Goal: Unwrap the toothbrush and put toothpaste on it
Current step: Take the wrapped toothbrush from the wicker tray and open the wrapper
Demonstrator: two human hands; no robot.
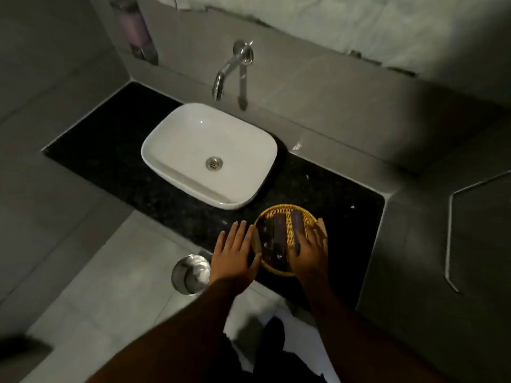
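Note:
A round yellow wicker basket (282, 210) sits on the black granite counter, near its front edge and right of the sink. Inside it lie several dark flat packets (279, 236); I cannot tell which one holds the toothbrush or the toothpaste. My left hand (235, 254) rests flat with fingers spread against the basket's left rim. Over the basket's right side, my right hand (311, 251) lies with its fingers spread on a dark packet (296, 221). Neither hand grips anything that I can see.
A white vessel sink (177, 150) stands on the black counter (110, 158) under a chrome wall tap (233, 69). A soap dispenser (135, 31) hangs on the left wall. A steel bin (189, 273) stands on the floor below the counter's edge. A metal rail (449, 236) is on the right wall.

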